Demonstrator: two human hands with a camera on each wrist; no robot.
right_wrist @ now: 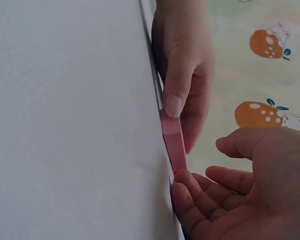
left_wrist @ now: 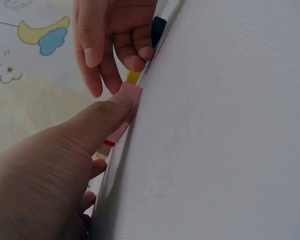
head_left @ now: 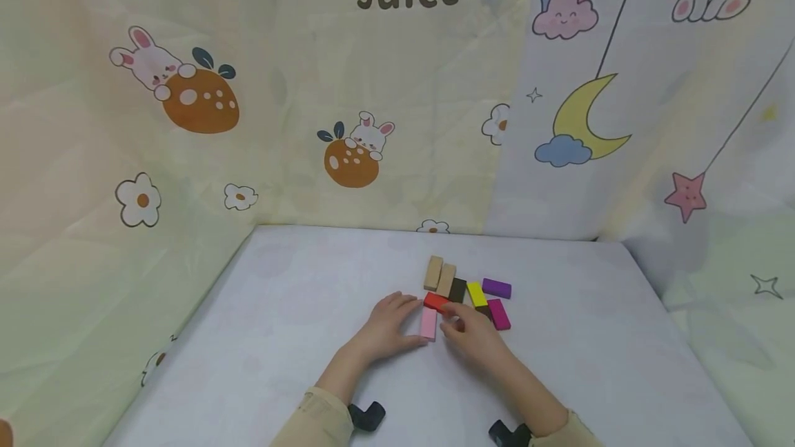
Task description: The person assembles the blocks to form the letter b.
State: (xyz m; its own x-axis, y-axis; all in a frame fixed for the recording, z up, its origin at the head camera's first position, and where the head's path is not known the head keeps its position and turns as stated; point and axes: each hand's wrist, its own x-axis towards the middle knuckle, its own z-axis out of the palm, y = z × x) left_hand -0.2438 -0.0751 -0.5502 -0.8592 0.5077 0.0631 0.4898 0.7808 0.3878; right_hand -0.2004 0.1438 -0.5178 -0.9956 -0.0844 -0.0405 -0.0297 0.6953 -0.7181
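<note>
1) Spreads L hand (head_left: pixel 388 326) loosely, w/ thumb on near end of pink block (head_left: pixel 428 323) and fingertips by L end of red block (head_left: pixel 435 302)
2) Holds R hand (head_left: pixel 472 336) relaxed, w/ fingers slightly bent and fingertips at R end of red block; in R wrist view, shows thumb apart from it
3) See red block crosswise at far end of pink block, btwn both hands; can't tell if resting on it or just touching
4) See pink block lengthwise on white table (head_left: pixel 248 357), pointing roughly twd person
5) Just beyond red block, see two wood blocks (head_left: pixel 433 272) side by side, slightly offset, w/ dark block (head_left: pixel 458 290) just R of them
6) Further R, see yellow block (head_left: pixel 476 294), w/ second dark block (head_left: pixel 483 310) at near end, magenta block (head_left: pixel 499 314) beside that, purple block (head_left: pixel 497 287) farther back
7) At wrists, see tan sleeves (head_left: pixel 318 419) and black fittings (head_left: pixel 369 416)
8) Behind table, see printed cloth (head_left: pixel 422 88) w/ "Juice", bunnies, moon
</note>
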